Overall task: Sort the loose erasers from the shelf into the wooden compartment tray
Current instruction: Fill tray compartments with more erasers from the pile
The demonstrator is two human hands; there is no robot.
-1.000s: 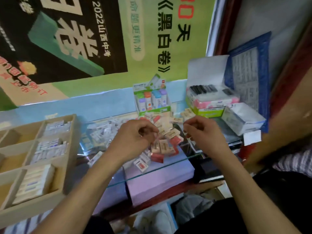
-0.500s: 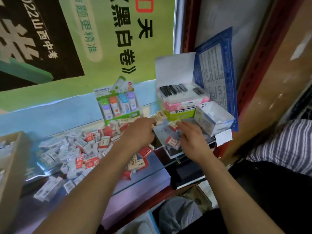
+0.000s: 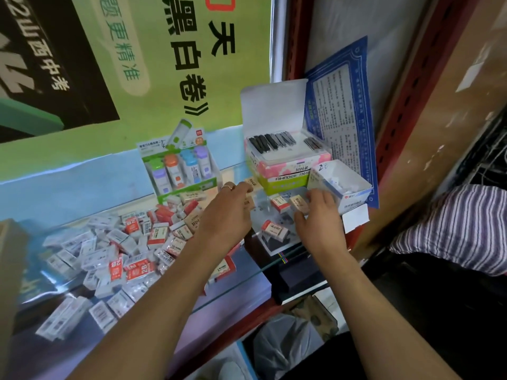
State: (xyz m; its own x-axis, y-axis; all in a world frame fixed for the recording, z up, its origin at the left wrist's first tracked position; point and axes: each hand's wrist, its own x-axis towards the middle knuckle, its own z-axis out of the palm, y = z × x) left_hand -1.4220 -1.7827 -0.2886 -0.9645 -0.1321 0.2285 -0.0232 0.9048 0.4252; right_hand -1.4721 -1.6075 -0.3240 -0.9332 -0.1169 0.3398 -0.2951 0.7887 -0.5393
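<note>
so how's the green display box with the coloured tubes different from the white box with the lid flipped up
The green display box stands its pastel items upright in a row; the white box lays dark, slim items flat.
The green display box stands on the shelf itself; the white box sits on stacked packs.
Both stand at the back, behind the loose erasers.

Hands: 2, left [image 3: 227, 212] and right [image 3: 319, 220].
Eraser pile [image 3: 120, 250]: too many and too overlapped to count.
Erasers lying apart near right hand: 3, one red-and-white [image 3: 275, 229], one at [image 3: 280, 202], one beige [image 3: 299, 202].
Correction-tape display [image 3: 179, 171]: 4 upright units.
Stacked boxes [image 3: 285, 171]: 2.
Small open box [image 3: 343, 185]: 1.
Blue notice [image 3: 343, 111]: 1.
</note>
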